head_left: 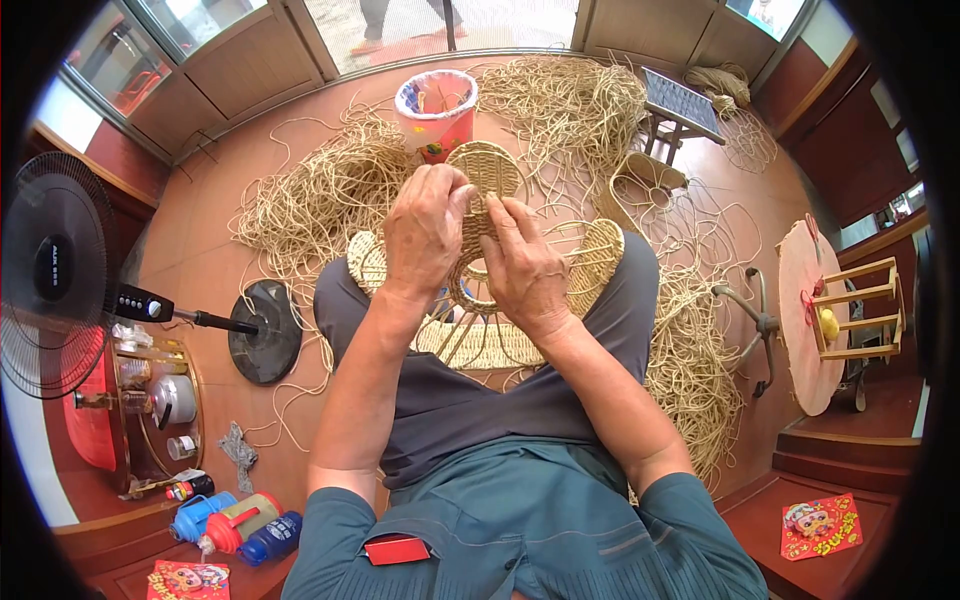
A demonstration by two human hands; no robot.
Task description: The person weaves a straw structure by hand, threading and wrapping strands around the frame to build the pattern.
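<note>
Nearest the camera, a red packet (397, 549) pokes from the shirt (520, 530). Beyond it, the woven piece (478, 345) lies across the lap, between the knees, its rounded ends spread around a central ring. Over it, the left hand (525, 262) and right hand (428, 232) come close together, fingertips pinching the weave near its upright rounded end. Past the knees, tangled cord (330, 185) covers much of the floor (200, 225), and a red bucket (437, 112) stands just beyond the piece.
</note>
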